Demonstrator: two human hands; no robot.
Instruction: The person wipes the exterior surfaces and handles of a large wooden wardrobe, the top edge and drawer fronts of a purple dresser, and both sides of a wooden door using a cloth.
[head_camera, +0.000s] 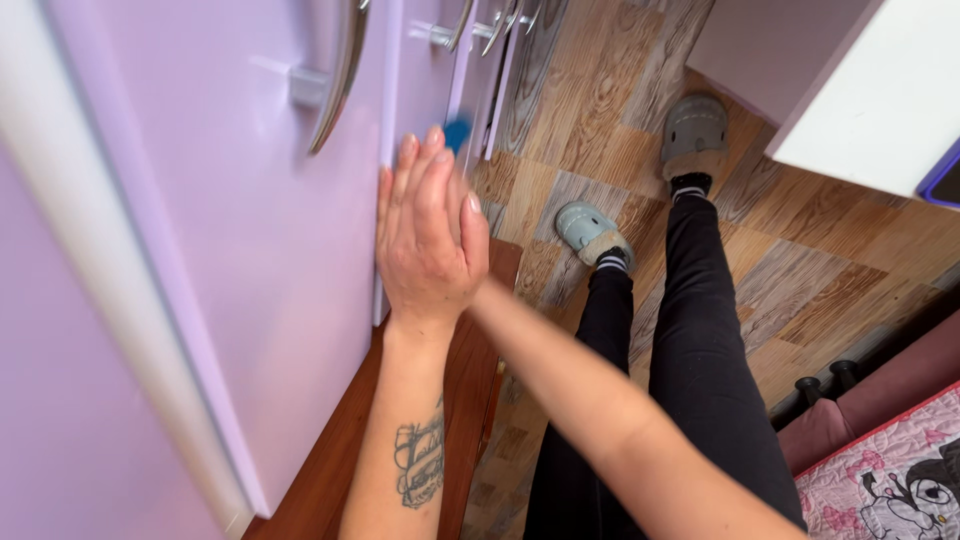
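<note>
Two forearms, one tattooed, reach out from under the head camera. Left hand (425, 235) lies flat, fingers straight, holding nothing, against the lilac cupboard door (290, 260); right hand is hidden behind it, its grip unreadable. A blue cloth (458, 132) peeks past the fingertips at the door edge. Standing on the wooden stool (330, 470), a slippered foot could slip. No labels show.

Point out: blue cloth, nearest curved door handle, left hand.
blue cloth (457, 132), head view, on the bit showing past the fingertips.
curved door handle (338, 82), head view, mid-span of the metal bar on the lilac cabinet door.
left hand (425, 235), head view, back of the hand.
</note>
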